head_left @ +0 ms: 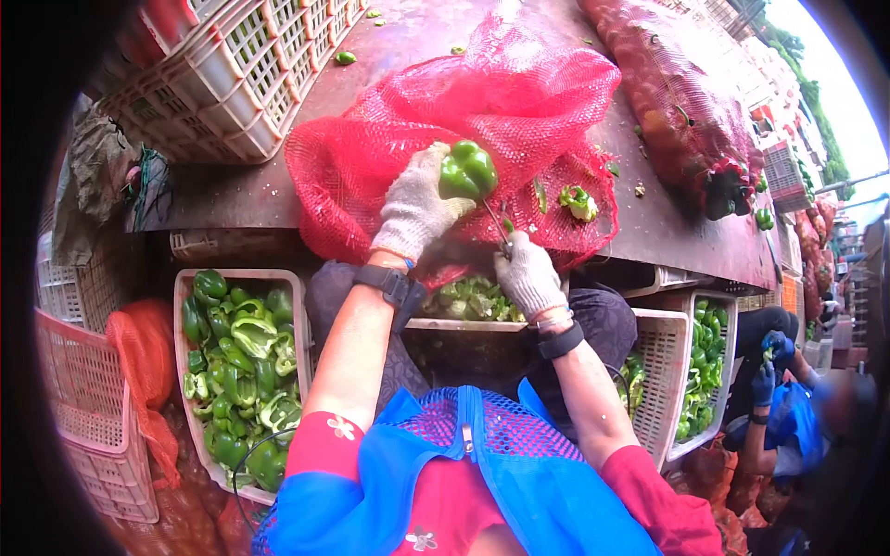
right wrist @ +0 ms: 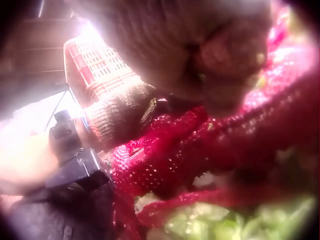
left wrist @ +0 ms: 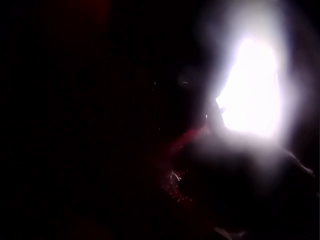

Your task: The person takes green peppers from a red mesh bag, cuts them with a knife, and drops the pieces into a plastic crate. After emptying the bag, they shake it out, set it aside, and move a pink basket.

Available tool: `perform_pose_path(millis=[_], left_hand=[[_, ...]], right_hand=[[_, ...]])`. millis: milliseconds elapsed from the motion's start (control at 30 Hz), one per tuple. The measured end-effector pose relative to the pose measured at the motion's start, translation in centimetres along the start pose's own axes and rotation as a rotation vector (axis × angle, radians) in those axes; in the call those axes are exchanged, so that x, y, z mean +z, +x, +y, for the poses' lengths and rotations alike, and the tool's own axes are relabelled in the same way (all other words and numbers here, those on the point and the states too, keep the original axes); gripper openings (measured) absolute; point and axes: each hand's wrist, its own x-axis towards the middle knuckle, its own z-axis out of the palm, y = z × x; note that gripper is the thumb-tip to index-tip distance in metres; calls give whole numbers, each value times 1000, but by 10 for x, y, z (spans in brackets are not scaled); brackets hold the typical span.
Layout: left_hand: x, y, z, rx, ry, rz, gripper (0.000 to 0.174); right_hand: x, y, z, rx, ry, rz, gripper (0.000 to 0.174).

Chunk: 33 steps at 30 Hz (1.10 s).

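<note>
The only markings to make out are small white flower prints on the person's red sleeves; the crates and sacks carry no lettering that can be read. In the head view the left hand (head_left: 417, 208), in a knit glove, curls its fingers round a whole green pepper (head_left: 468, 170) and holds it up just above centre, over a slack red mesh sack (head_left: 371, 176) spread on the dark surface (head_left: 232, 195). At about five o'clock from the pepper, the gloved right hand (head_left: 527, 273) is closed round a knife (head_left: 496, 225), whose thin blade points up toward the fruit. A white crate (head_left: 181, 371) of cut peppers sits at eight o'clock, another crate (head_left: 718, 306) at four o'clock, and a filled red sack (head_left: 677, 102) lies at one o'clock. Only this view shows a second person's blue glove (head_left: 765, 380) at four o'clock. The right wrist view alone shows, close up, the left glove's cuff (right wrist: 120, 115) and a black wrist strap (right wrist: 75, 155) against the mesh, with pale pepper pieces (right wrist: 225, 225) at six o'clock. The left wrist view is nearly black, with white glare (left wrist: 250, 90) at two o'clock, and neither hand can be made out in it.
</note>
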Motion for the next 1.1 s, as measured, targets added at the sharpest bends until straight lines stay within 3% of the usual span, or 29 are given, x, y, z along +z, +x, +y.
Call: perform_pose_path(millis=[100, 167, 200, 300, 433, 467, 533, 600, 667, 733, 800, 867, 1000, 1033, 1067, 1100], left_hand=[[-2, 2, 5, -38, 33, -41, 86], [0, -1, 15, -31, 42, -24, 84], [1, 1, 18, -55, 40, -33, 81], [11, 7, 20, -138, 16, -19, 69], [21, 11, 16, -155, -62, 75, 45], [24, 13, 13, -160, -71, 85, 45], [34, 20, 5, -182, -70, 79, 47], [40, 13, 5, -55, -117, 180, 41], [44, -4, -5, 156, -87, 300, 34], [49, -13, -16, 80, -103, 372, 30], [50, -17, -26, -108, -355, 315, 28], [41, -21, -30, -134, -524, 311, 27], [15, -30, -18, -516, -962, 115, 21], [26, -31, -33, -400, -941, 220, 17], [28, -32, -36, -379, -935, 218, 16], [29, -31, -39, -358, -930, 220, 16]], right_hand=[[-8, -23, 17, 31, 115, 56, 18], [-29, -15, -9, 27, 211, 160, 20], [-32, -1, -16, -22, 306, 220, 26], [-31, 51, -39, -189, 158, 406, 48], [-19, 93, -51, -113, 232, 206, 55], [-25, 97, -58, -11, 244, 139, 54], [-20, 114, -54, 17, 188, 118, 56], [-16, 130, -57, 131, 72, 202, 53], [-12, 150, -55, 240, 184, 145, 50], [-4, 167, -40, 300, 228, 134, 39], [4, 179, -13, 346, 589, 46, 30], [7, 178, -11, 397, 865, 65, 18], [-4, 169, -17, 518, 913, 76, 21], [-13, 166, -21, 525, 824, 80, 21], [-8, 173, -15, 513, 957, 90, 20], [-5, 182, -9, 416, 869, 113, 19]])
